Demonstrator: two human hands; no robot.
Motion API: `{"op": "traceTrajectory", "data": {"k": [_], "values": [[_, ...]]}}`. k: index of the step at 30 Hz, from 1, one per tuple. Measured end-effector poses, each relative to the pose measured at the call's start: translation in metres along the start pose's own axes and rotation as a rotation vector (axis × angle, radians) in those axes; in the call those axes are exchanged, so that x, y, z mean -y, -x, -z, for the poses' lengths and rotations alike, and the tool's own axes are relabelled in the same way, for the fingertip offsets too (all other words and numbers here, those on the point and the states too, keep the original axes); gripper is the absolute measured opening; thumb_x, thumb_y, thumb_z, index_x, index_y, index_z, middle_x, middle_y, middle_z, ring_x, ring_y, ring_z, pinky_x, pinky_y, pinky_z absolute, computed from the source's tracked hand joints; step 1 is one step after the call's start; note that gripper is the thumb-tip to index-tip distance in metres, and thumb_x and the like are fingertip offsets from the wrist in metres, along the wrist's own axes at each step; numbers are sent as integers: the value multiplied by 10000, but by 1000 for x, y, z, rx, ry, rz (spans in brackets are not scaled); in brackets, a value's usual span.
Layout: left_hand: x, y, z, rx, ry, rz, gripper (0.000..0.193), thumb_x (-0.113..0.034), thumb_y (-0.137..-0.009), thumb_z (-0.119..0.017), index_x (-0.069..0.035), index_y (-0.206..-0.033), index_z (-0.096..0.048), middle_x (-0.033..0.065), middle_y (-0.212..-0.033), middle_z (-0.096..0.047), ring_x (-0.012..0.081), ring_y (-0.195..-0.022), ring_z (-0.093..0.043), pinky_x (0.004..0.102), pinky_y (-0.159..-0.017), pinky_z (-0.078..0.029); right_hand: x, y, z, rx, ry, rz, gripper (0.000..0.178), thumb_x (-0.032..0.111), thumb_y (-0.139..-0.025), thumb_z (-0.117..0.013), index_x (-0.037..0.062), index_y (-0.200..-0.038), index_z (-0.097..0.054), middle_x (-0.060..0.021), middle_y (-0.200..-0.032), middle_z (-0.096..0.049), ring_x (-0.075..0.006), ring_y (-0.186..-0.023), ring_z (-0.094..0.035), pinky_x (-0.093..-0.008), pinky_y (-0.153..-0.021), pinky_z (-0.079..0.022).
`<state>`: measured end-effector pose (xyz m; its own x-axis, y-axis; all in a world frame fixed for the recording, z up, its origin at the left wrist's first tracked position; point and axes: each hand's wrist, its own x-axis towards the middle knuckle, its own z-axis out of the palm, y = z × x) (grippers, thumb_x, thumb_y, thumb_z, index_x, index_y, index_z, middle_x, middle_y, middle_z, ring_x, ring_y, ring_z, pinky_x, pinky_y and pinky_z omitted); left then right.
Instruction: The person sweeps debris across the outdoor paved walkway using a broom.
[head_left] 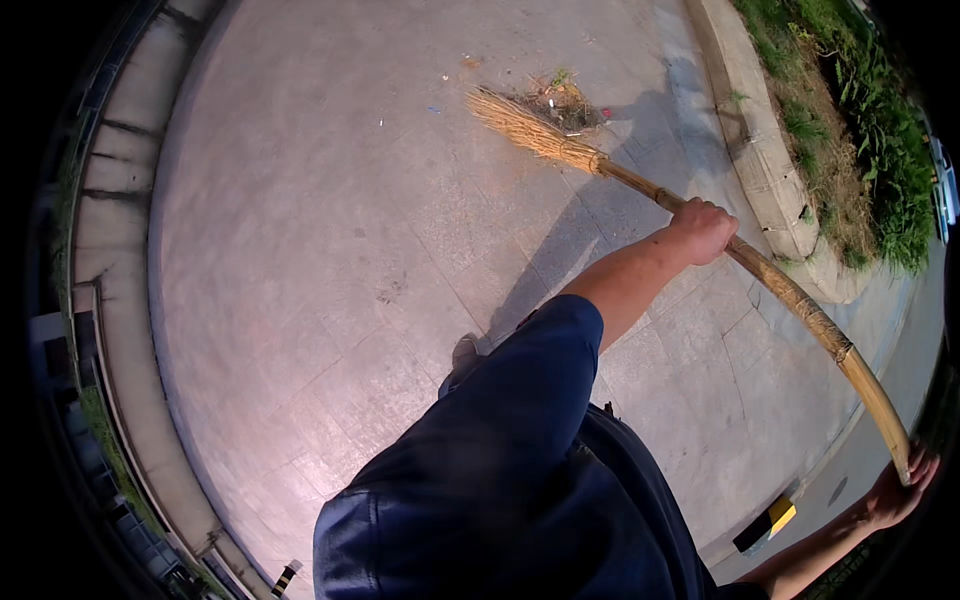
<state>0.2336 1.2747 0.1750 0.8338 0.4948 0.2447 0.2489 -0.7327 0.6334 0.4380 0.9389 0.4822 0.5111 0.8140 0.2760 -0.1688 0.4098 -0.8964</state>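
One long broom, bristles down beside a litter heap

The left hand wraps around the middle of the wooden handle; the right hand seems closed about the butt end, its fingers partly hidden. The broom slants across the paved ground. It should feel light for its length, with a stiff, probably smooth handle and springy, dry-looking bristles that could snap under hard pressure. Mid-handle and butt are sensible holds, well apart for leverage. Paving spreads broadly left of the bristles toward a low wall, giving room to swing. To the right, a stone curb edges a planted bed and limits movement; a black-and-yellow block sits near the right forearm.
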Motion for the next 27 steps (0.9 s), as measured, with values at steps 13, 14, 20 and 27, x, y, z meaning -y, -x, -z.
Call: {"op": "traceTrajectory", "data": {"k": [13, 14, 20, 27], "values": [[-25, 119, -11, 418, 78, 292, 187, -194, -760, -492, -42, -846, -558, 119, -741, -615, 284, -707, -599, 413, -607, -449, -112, -92, 114, -93, -116, -31, 258, 60, -851, -403, -87, -1061, -434, -7, -658, -284, -121, -606, -302, -295, -705, -340], [-23, 135, -10, 413, 98, 344, 187, -194, -754, -501, -40, -844, -556, 122, -738, -612, 289, -705, -597, 418, -606, -450, -130, -110, 102, 18, -145, -138, 261, 69, -854, -411, -79, -1068, -435, -9, -662, -294, -121, -621, -324, -291, -698, -347], [21, 227, -2, 296, 109, 656, 208, -216, -701, -591, -63, -837, -558, 111, -714, -599, 297, -695, -589, 423, -611, -451, -244, -170, -32, 197, -167, -367, 262, 108, -834, -492, -23, -1059, -466, -5, -685, -351, -126, -661, -367, -299, -742, -363], [78, 175, 51, -2, 13, 512, 149, -167, -657, -633, -82, -765, -575, 104, -732, -596, 286, -741, -580, 409, -648, -446, -175, -161, -91, 159, -87, -147, 210, 86, -820, -489, -18, -999, -451, 4, -637, -311, -128, -647, -341, -316, -825, -341]]}}
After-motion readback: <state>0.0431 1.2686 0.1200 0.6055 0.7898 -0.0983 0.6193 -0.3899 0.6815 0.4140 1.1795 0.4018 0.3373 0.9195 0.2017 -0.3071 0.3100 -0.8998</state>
